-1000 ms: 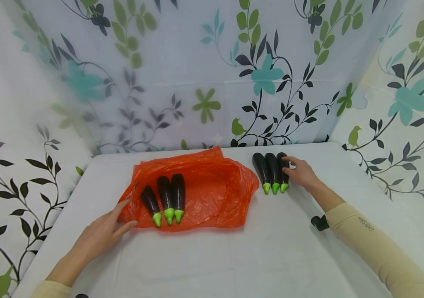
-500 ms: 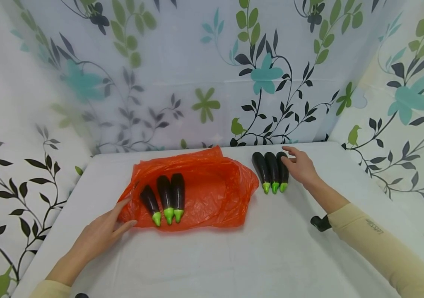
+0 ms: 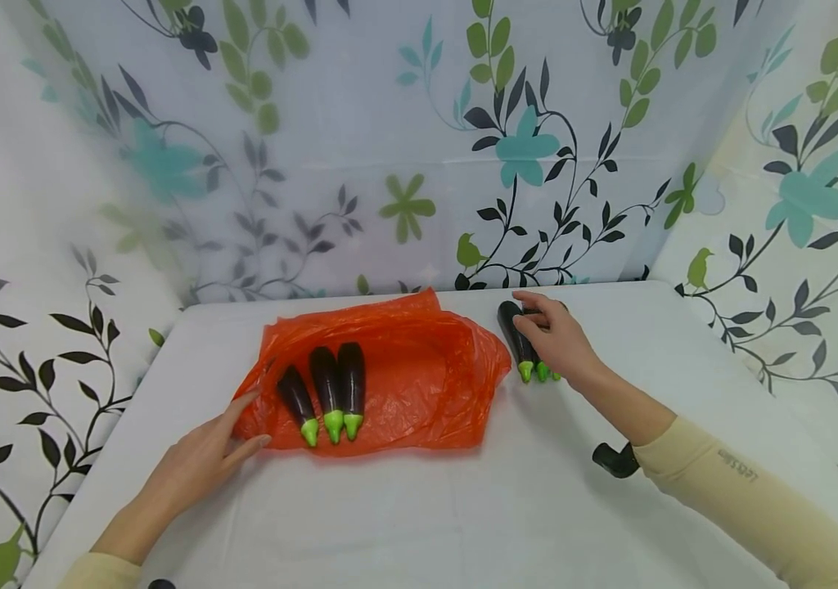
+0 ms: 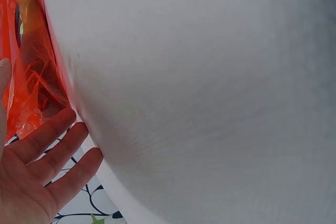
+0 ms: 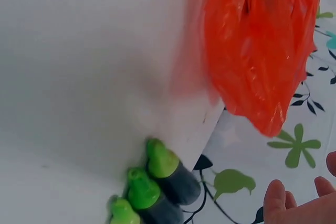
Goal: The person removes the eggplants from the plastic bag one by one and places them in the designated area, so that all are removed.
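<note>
An orange-red plastic bag [image 3: 419,401] lies spread on the white table, with three dark toy-like eggplants [image 3: 326,380] with green tops resting on its left part. My left hand [image 3: 194,460] is at the bag's left edge, fingers spread, thumb near its front corner; the left wrist view shows the same hand [image 4: 37,169] gripping nothing. To the right of the bag three more eggplants [image 3: 513,331] lie side by side. Over them hovers my right hand [image 3: 559,339], partly hiding two; its fingers are loosely bent. In the right wrist view their green ends [image 5: 144,188] show below the bag.
White cloth covers the table [image 3: 419,523]. A leaf-patterned curtain [image 3: 419,147] hangs behind and at both sides. A black strap-like piece [image 3: 616,460] sits by my right sleeve, and another dark bit shows at the bottom left.
My right hand first lay at the rightmost eggplant of the right-hand group, lifted off it, then moved left over the group. My left hand, the bag and the eggplants look unmoved.
</note>
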The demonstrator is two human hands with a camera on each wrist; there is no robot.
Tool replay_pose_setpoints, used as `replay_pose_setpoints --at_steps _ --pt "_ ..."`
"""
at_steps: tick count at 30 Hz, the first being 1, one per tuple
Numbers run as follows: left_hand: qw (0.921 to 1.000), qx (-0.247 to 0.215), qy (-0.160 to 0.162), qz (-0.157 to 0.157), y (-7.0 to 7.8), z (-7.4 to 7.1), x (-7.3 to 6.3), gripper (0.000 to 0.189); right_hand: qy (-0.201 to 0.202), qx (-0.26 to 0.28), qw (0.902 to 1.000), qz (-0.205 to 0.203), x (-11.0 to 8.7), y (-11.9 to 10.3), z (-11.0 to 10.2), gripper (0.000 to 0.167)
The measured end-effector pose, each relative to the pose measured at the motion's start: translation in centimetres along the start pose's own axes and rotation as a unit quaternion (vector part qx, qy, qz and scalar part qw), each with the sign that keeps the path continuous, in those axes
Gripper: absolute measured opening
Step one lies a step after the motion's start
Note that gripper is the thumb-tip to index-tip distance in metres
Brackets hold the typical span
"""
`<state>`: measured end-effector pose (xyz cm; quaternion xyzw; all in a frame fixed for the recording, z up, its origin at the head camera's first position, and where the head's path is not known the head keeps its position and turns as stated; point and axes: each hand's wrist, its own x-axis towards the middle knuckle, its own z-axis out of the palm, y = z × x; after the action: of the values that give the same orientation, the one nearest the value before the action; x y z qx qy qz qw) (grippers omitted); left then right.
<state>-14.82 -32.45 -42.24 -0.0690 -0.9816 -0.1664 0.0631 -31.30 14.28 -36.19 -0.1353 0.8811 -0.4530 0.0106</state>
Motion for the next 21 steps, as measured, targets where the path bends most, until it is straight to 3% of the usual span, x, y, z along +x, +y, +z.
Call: replay_pose_setpoints --at_steps 12,21 --pt "1.0000 0.005 0.000 0.000 0.0 0.0 0.1 0.070 -0.075 0.062 0.9952 -0.012 -2.0 -3.8 3.0 0.042" --pt "1.0000 0.006 0.003 -0.001 0.0 0.1 0.0 0.069 -0.115 0.088 0.9892 -0.022 -2.1 -5.7 4.8 0.045"
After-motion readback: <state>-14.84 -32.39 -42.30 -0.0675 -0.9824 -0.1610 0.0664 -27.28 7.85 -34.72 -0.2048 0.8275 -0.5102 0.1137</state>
